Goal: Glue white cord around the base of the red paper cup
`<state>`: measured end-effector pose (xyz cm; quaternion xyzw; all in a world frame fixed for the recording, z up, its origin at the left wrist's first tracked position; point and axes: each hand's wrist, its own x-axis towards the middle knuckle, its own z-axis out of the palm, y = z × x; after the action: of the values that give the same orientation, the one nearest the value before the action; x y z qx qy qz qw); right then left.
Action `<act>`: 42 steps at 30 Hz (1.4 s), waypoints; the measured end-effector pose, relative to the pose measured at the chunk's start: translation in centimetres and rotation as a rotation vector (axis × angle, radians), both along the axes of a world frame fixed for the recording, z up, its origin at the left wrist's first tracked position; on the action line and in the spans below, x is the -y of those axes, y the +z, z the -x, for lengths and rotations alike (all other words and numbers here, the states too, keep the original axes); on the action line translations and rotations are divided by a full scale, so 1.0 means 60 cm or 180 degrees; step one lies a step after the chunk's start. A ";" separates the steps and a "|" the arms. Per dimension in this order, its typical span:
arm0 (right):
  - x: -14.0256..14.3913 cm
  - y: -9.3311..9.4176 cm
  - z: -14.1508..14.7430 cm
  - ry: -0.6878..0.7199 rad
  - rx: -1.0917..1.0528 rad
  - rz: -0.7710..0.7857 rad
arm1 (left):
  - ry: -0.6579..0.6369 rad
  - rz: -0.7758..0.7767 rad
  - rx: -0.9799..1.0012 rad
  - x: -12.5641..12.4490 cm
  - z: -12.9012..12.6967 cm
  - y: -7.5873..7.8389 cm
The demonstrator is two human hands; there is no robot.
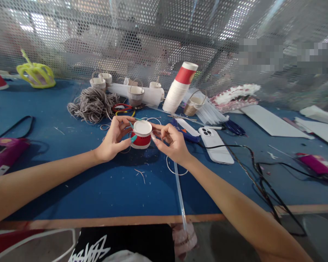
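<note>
A short cut-down paper cup point(141, 135), red with a white bottom, is held upside down above the blue table point(71, 182). My left hand point(113, 140) grips it from the left, fingers curled around its side. At its right edge my right hand point(171, 142) pinches the cup's rim with thumb and fingertips; a thin grey string seems to run there, though it is too small to be sure. A clear glue stick point(180, 196) lies under my right wrist, pointing toward the table's front edge.
Behind the hands lie a grey string bundle point(91, 103), red-handled scissors point(121, 108), a stack of paper cups point(179, 89), several small cup baskets, a white phone point(215, 143) with black cable, and magenta glue guns point(5, 153) at both sides. A perforated screen closes the back.
</note>
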<state>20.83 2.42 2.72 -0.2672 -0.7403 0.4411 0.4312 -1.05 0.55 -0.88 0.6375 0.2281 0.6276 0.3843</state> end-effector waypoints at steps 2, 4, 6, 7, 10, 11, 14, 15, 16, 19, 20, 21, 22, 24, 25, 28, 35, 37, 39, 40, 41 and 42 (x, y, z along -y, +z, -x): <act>0.001 0.000 0.002 -0.0019 -0.0040 0.0036 | 0.0093 0.0016 -0.0058 0.001 -0.001 0.002; 0.001 -0.001 0.005 -0.0049 -0.0091 0.0063 | 0.0161 0.0009 -0.0084 0.003 -0.002 0.004; 0.001 -0.003 0.008 -0.0084 -0.0140 0.0090 | 0.0217 -0.0025 -0.0086 0.006 -0.002 0.006; 0.001 -0.004 0.009 -0.0098 -0.0159 0.0094 | 0.0246 -0.0057 -0.0098 0.007 -0.002 0.007; 0.003 -0.006 0.014 -0.0158 -0.0179 0.0086 | 0.0296 -0.0184 -0.0219 0.010 -0.001 0.010; 0.004 -0.007 0.015 -0.0190 -0.0188 0.0080 | 0.0306 -0.0210 -0.0266 0.011 0.000 0.011; 0.008 -0.008 0.020 -0.0267 -0.0243 0.0075 | 0.0352 -0.0215 -0.0330 0.012 0.000 0.012; 0.009 -0.008 0.021 -0.0276 -0.0266 0.0071 | 0.0379 -0.0214 -0.0323 0.012 -0.001 0.013; 0.009 -0.009 0.022 -0.0275 -0.0283 0.0068 | 0.0397 -0.0218 -0.0308 0.012 -0.001 0.013; 0.010 -0.010 0.024 -0.0277 -0.0290 0.0077 | 0.0440 -0.0232 -0.0221 0.011 -0.003 0.013; 0.010 -0.010 0.024 -0.0283 -0.0281 0.0084 | 0.0453 -0.0232 -0.0207 0.010 -0.003 0.012; 0.010 -0.010 0.024 -0.0283 -0.0260 0.0091 | 0.0465 -0.0231 -0.0201 0.010 -0.003 0.012; 0.010 -0.010 0.024 -0.0286 -0.0248 0.0091 | 0.0471 -0.0224 -0.0206 0.009 -0.003 0.011; 0.010 -0.010 0.024 -0.0270 -0.0258 0.0075 | 0.0472 -0.0205 -0.0228 0.009 -0.002 0.009; 0.010 -0.010 0.024 -0.0261 -0.0273 0.0067 | 0.0466 -0.0195 -0.0240 0.009 -0.002 0.008; 0.011 -0.009 0.026 -0.0274 -0.0286 0.0077 | 0.0489 -0.0194 -0.0244 0.009 -0.002 0.007; 0.015 -0.010 0.031 -0.0440 -0.0171 0.0086 | 0.0549 -0.0237 -0.0266 0.007 -0.002 0.007; 0.015 -0.010 0.031 -0.0435 -0.0186 0.0077 | 0.0548 -0.0225 -0.0255 0.008 -0.002 0.007; 0.014 -0.010 0.030 -0.0399 -0.0224 0.0062 | 0.0552 -0.0208 -0.0258 0.009 -0.002 0.008; 0.014 -0.010 0.029 -0.0377 -0.0225 0.0057 | 0.0560 -0.0203 -0.0266 0.009 -0.002 0.008; 0.014 -0.010 0.029 -0.0367 -0.0213 0.0058 | 0.0569 -0.0195 -0.0282 0.009 -0.002 0.009; 0.013 -0.011 0.028 -0.0367 -0.0193 0.0063 | 0.0580 -0.0187 -0.0301 0.010 -0.003 0.009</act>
<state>19.13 1.62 2.09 -0.3001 -0.7059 0.4307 0.4754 -0.89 -0.02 -0.34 0.6540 0.2845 0.6356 0.2956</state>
